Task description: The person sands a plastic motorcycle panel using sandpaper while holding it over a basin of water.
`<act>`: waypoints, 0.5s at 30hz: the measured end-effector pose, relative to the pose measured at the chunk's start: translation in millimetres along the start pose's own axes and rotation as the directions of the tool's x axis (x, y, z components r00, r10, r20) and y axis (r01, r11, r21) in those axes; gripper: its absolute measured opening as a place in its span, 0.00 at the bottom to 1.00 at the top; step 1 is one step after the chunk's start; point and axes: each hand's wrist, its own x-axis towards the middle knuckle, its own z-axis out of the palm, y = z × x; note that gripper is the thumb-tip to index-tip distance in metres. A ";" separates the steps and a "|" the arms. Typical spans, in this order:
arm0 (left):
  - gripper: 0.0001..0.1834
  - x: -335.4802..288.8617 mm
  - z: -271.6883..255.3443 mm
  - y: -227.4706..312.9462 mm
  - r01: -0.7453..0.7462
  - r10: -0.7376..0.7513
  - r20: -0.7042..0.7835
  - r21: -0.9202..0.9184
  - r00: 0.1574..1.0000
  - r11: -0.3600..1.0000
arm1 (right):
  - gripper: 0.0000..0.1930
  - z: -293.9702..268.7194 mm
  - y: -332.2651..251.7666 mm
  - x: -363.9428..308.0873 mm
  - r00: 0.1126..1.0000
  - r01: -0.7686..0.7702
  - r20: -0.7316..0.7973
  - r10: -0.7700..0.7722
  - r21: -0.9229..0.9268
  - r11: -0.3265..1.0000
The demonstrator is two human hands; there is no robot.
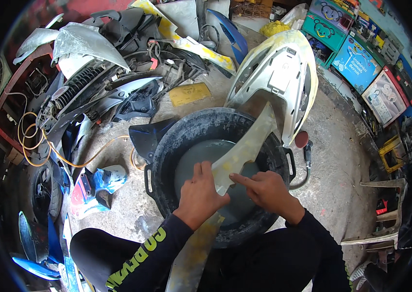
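Pale yellowish fairing panel (243, 146) held over the black tub (167, 146) of cloudy water, both hands on it.
Left hand (200, 192) clamped on the panel's lower part, fingers curled over its edge. Right hand (264, 187) half-closed, index finger pressed flat on the panel surface. Panel tilts from the person's lap up across the far rim. White scooter body shell (284, 73) just behind the tub, on the concrete floor (332, 160).

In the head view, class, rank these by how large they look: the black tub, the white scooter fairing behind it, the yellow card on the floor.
1. black tub
2. white scooter fairing, somewhat smaller, though it lies farther off
3. yellow card, clearly smallest
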 end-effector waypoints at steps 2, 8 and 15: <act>0.43 0.2 -0.2 -0.4 0.004 -0.004 -0.003 0.002 1.000 1.000 | 0.31 1.1 0.0 1.6 1.000 -0.002 -0.019 0.001 -0.033 0.999; 0.42 -0.6 -4.6 -1.0 0.006 -0.006 0.001 -0.017 1.000 1.000 | 0.27 -0.3 -2.5 0.2 1.000 -0.021 -0.011 0.021 -0.028 0.999; 0.43 -0.6 -3.8 -1.6 0.028 -0.028 0.009 -0.011 1.000 1.000 | 0.15 -6.6 1.4 11.2 0.858 -0.246 -0.370 0.355 0.310 0.918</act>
